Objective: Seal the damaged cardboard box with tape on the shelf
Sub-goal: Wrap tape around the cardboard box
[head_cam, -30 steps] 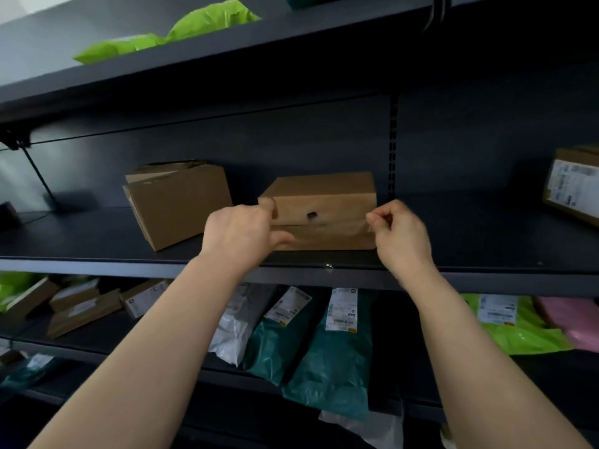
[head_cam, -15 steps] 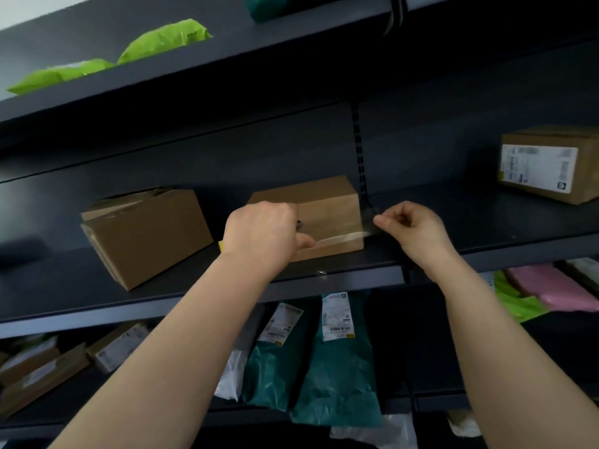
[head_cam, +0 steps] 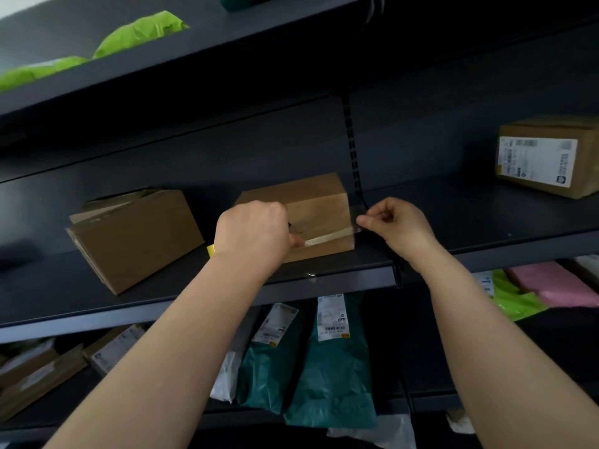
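Note:
A small brown cardboard box (head_cam: 319, 202) stands on the dark middle shelf (head_cam: 324, 280), with a dark hole in its front face just right of my left hand. A strip of clear tape (head_cam: 327, 236) stretches across the box's front. My right hand (head_cam: 397, 223) pinches the tape's free end just past the box's right edge. My left hand (head_cam: 254, 233) is curled over the left part of the box front, its fingers around the tape there. A bit of yellow (head_cam: 210, 251) shows under its wrist; what it belongs to is hidden.
A larger tilted cardboard box (head_cam: 136, 234) lies to the left on the same shelf. A labelled box (head_cam: 547, 157) sits at the far right. Green and pink mailer bags (head_cam: 324, 367) fill the shelf below, and light-green bags (head_cam: 139, 34) lie on the top shelf.
The tape has been drawn out to the right across the box front, my right hand moving past the box's right edge. The view shifted, so the box sits further left.

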The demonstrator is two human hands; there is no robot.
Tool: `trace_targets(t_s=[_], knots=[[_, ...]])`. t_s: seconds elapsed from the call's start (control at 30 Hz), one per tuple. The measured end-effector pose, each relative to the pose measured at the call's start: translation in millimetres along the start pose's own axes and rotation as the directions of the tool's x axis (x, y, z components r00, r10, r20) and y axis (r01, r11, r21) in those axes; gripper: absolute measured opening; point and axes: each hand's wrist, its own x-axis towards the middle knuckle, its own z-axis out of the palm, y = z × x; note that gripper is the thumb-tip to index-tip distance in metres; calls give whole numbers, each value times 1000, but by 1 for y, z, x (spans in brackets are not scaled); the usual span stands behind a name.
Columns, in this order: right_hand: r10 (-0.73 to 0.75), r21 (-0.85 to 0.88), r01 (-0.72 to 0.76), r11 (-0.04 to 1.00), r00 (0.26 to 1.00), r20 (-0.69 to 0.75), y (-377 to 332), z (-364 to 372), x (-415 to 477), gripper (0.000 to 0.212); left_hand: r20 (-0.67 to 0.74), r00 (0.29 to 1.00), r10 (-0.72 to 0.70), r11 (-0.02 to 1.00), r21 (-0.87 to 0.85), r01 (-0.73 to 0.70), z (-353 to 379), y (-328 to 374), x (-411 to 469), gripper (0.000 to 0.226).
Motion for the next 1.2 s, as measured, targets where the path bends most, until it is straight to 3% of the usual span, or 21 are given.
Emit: trace_targets(t_s=[0.53,0.73,0.9,1.0,1.1,1.2], knots=[[51,-80,-47,996,998,45,-4,5,8,27,6,999,-52,998,22,52,-3,4,2,42],[96,-51,-95,994,995,27,-9,4,6,52,37,999,-38,999,0,38,-5,8,4,39],[113,-61,-118,991,991,-76,-10,5,9,69,45,998,-38,999,13,37,-3,9,6,43],[79,-46,-93,995,966,-245,-6,5,5,52,34,999,-31,999,19,30,-3,9,6,43],[-129,-53,118,992,877,-463,-10,7,-12,13,30,999,-33,999,17,32,-3,9,7,40],[-192,-52,186,981,914,-358,-18,18,-27,7,31,999,-43,999,15,43,-3,9,7,42]])
